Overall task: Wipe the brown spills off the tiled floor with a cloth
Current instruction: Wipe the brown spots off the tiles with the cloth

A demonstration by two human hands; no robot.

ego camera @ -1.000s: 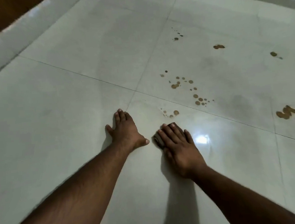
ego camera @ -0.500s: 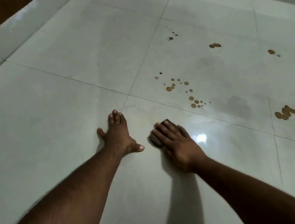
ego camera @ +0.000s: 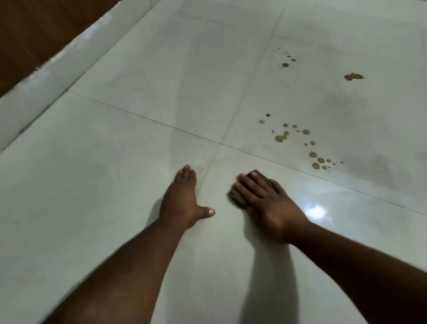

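Under our flat, pressing right hand (ego camera: 266, 203) lies the small dark cloth (ego camera: 237, 198), short of the brown droplet spills (ego camera: 317, 160) on the glossy pale tiled floor (ego camera: 106, 183). Our left hand (ego camera: 182, 200) braces open-palmed; wiping carelessly could smear droplets wider, or it could slip.

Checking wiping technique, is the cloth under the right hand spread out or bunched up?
Cannot tell. The right hand lies flat over the dark cloth; only small edges show.
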